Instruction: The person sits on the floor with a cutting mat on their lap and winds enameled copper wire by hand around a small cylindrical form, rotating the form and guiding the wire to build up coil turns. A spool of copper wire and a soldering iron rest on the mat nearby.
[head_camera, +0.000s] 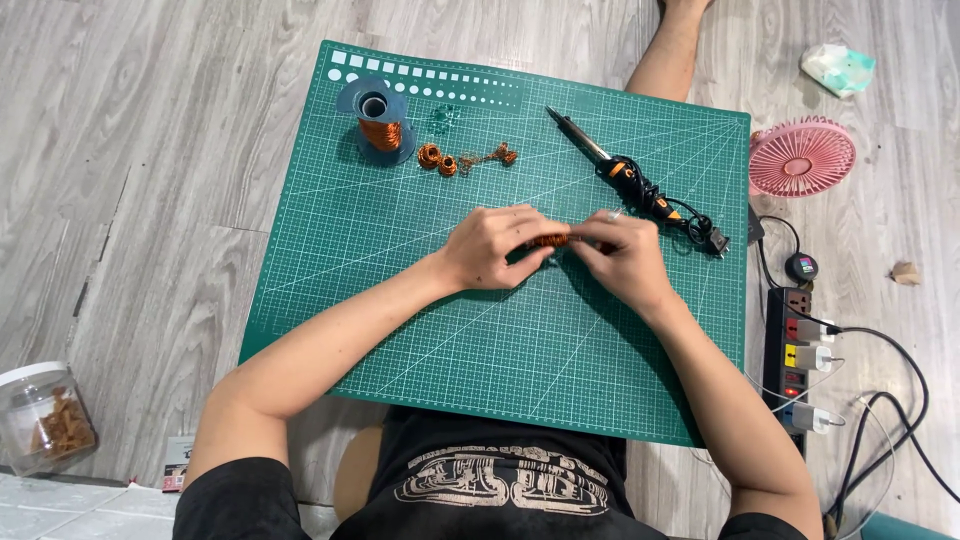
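A clear plastic jar with a white lid stands on the floor at the near left, holding orange-brown bits. Just right of it, by the near edge, lies a small flat package, grey with a red patch. At the far right, a crumpled white and pale green wrapper lies on the floor beyond the pink fan.

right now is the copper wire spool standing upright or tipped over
Upright: the copper wire spool stands on end on the green cutting mat, its hollow core facing up.
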